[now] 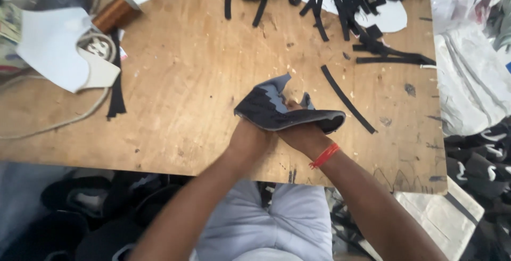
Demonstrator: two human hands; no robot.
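Observation:
A dark grey shoe upper piece (pixel 277 109) with a lighter grey lining is held over the wooden table (pixel 186 80). My left hand (pixel 250 138) grips its left side from below. My right hand (pixel 303 133), with a red thread band on the wrist, grips its right side. Most of the fingers of both hands are hidden under the fabric. The piece is curled and bent between the two hands.
Several black strips (pixel 340 5) and white cut shapes lie at the table's far edge. One loose black strip (pixel 347 99) lies right of my hands. White pieces (pixel 58 48), a cord and a brown spool (pixel 114 13) sit at far left. Dark shoe parts are piled around the table.

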